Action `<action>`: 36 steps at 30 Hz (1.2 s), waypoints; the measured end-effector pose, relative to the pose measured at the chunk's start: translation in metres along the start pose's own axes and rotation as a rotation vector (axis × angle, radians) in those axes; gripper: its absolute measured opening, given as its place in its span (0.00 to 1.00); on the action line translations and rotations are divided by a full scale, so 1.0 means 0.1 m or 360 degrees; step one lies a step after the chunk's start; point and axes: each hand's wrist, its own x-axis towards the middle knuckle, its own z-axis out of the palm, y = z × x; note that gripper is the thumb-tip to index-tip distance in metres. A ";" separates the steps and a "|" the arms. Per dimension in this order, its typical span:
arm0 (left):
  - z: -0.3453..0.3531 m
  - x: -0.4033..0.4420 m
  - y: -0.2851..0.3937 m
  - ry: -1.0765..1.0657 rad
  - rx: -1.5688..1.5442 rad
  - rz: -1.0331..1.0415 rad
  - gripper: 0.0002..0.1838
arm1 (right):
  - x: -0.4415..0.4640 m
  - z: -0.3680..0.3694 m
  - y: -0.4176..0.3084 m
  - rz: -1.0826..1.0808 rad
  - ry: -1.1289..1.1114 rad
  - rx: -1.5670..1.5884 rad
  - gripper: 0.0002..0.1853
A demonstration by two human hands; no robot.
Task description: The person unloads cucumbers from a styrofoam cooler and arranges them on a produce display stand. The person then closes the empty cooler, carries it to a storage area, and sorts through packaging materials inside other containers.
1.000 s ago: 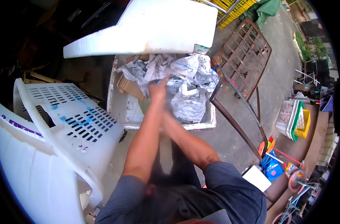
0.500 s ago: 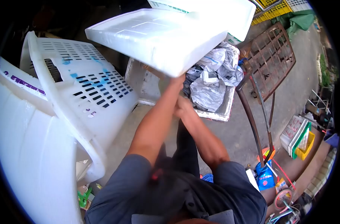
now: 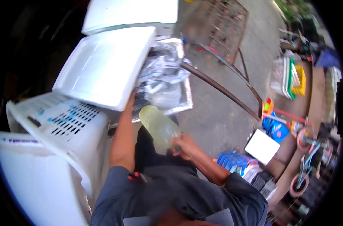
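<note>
A large white foam lid is tilted over a white foam box. At its lower right edge is my left hand, holding the lid up, with the fingers mostly hidden. Crumpled grey and silvery plastic bags fill the visible part of the box. In front of the box, my right hand grips one end of a pale yellow-green plastic bottle. The bottle slants up and left from that hand, its rounded far end near the box's front rim.
White slotted baskets stand at the left. Behind the lid is another white foam box. A rusty metal trolley lies at the right. A blue crate, a white board and a small bicycle are farther right.
My right hand has drawn back toward my body, and the bottle is now plainly in view in it. The left hand stays at the lid. The camera view has swung to the right.
</note>
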 end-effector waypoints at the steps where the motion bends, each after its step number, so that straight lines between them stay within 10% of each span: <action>1: -0.06 -0.12 0.13 0.0063 0.0101 0.0161 0.48 | -0.16 -0.06 0.07 -0.0024 0.0034 0.0037 0.17; 6: -0.44 -0.37 0.25 0.0078 0.0464 0.0424 0.43 | -0.46 -0.82 0.87 -0.0227 0.0033 0.0338 0.12; 13: -0.84 -0.62 0.41 0.0229 0.0626 0.0379 0.28 | -0.41 -2.15 1.63 -0.0015 0.0685 0.2492 0.10; 21: -1.15 -0.71 1.05 0.0270 0.0000 0.0096 0.30 | -1.83 -4.60 3.31 -0.1348 0.2138 0.2313 0.19; 24: -1.17 -0.66 1.22 0.0198 -0.0451 0.0064 0.29 | -1.94 -4.89 3.39 -0.0959 0.2823 0.2341 0.24; 29: -0.90 -1.20 1.42 0.0125 -0.1039 0.0259 0.45 | -0.96 -4.28 3.08 -0.0257 0.2461 0.0873 0.30; 32: -0.75 -1.58 1.52 0.0160 -0.1437 0.0179 0.57 | 0.08 -4.12 3.38 -0.0540 0.2219 -0.0010 0.32; 36: -0.52 -1.93 1.55 0.0187 -0.1374 0.0250 0.65 | -0.17 -3.51 2.44 -0.0468 0.1389 0.0061 0.32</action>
